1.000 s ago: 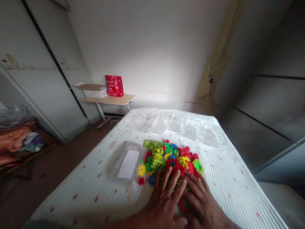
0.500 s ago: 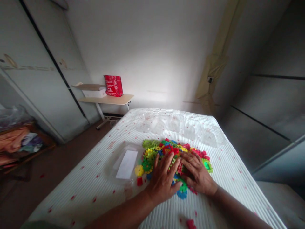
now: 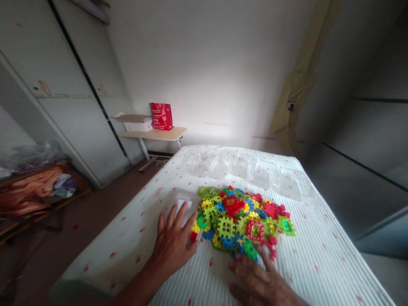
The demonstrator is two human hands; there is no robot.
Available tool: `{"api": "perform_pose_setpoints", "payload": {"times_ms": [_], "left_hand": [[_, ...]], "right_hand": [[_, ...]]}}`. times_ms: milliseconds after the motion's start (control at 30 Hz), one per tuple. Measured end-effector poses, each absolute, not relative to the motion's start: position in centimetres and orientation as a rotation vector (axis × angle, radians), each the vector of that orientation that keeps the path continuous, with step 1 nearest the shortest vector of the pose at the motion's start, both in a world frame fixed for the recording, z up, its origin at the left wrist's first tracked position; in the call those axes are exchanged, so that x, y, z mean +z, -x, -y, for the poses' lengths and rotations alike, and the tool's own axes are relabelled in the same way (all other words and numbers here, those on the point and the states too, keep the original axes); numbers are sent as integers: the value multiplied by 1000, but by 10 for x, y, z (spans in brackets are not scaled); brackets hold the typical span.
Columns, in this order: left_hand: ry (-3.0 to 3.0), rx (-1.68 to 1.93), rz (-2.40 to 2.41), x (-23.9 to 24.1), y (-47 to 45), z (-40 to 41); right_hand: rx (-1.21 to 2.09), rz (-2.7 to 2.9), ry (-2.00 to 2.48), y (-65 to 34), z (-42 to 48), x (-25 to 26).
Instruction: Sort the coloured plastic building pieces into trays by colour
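A pile of plastic building pieces (image 3: 227, 227) in green, red, yellow and blue lies mid-bed, made up of notched squares and toothed discs. My left hand (image 3: 174, 240) is at the pile's left with its fingers spread, over the near part of a clear plastic container (image 3: 194, 197). Inside that container lies a white paper (image 3: 185, 205), partly hidden by the fingers. My right hand (image 3: 259, 274), slightly blurred, is at the pile's near edge with fingers apart, close to a red window-shaped piece (image 3: 256, 230). I see nothing gripped in either hand.
Several clear plastic containers (image 3: 264, 172) stand in a row toward the far end of the bed (image 3: 127, 255). Beyond it, a small side table (image 3: 168, 134) holds a red bag (image 3: 161, 116) and a white box (image 3: 138, 124). Cabinets flank both sides.
My left hand has moved off the pile leftward onto the container. My right hand has drawn back toward me to the pile's near edge. The pile is now more exposed.
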State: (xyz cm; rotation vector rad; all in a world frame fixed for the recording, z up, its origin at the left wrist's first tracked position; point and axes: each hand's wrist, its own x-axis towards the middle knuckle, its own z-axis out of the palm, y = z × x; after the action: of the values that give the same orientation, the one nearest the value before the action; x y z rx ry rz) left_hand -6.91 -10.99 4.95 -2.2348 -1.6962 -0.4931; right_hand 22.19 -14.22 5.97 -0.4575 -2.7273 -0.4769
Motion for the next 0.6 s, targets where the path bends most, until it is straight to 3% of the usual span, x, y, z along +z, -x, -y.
{"api": "perform_pose_setpoints", "payload": {"times_ms": [233, 600], "left_hand": [[2211, -398, 1687, 30, 89, 99], [2202, -502, 1514, 35, 104, 83]], "right_hand": [[-378, 2644, 577, -212, 122, 44], [-515, 2441, 744, -203, 59, 46]]}}
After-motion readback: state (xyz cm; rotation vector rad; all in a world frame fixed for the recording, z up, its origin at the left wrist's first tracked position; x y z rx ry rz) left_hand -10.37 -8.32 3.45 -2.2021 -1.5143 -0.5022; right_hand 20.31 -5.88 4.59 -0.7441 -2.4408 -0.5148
